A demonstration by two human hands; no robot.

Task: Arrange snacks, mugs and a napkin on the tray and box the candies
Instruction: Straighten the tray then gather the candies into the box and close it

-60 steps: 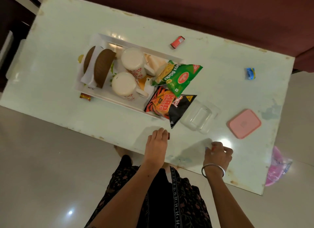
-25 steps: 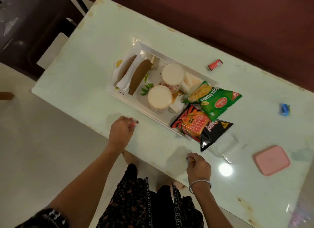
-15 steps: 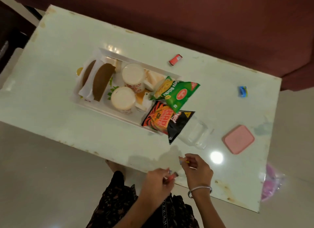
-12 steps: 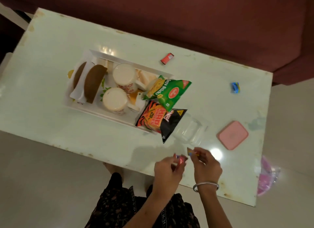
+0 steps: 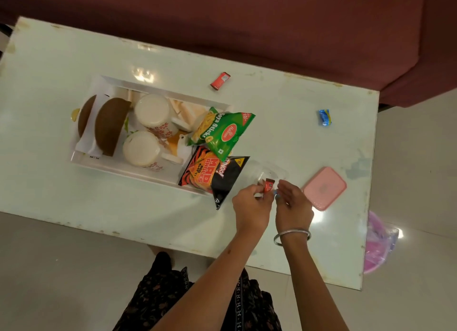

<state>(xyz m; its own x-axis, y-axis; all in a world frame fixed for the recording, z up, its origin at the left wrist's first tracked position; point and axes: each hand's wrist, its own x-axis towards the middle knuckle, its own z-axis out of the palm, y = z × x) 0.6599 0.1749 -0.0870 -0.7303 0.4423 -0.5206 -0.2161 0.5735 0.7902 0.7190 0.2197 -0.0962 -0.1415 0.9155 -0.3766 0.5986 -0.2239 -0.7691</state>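
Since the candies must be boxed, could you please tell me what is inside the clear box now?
The clear box shows nothing clearly inside. A red candy is at its near rim, pinched by the left hand. Both hands hide the near part; the right hand holds something bluish.

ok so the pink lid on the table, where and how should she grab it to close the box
Grip the pink lid by two opposite edges near the rim, coming from above with the right hand, which is beside it. It lies flat on the table, thin and rounded at the corners, so only the edges likely offer purchase. The clear box sits just left of it.
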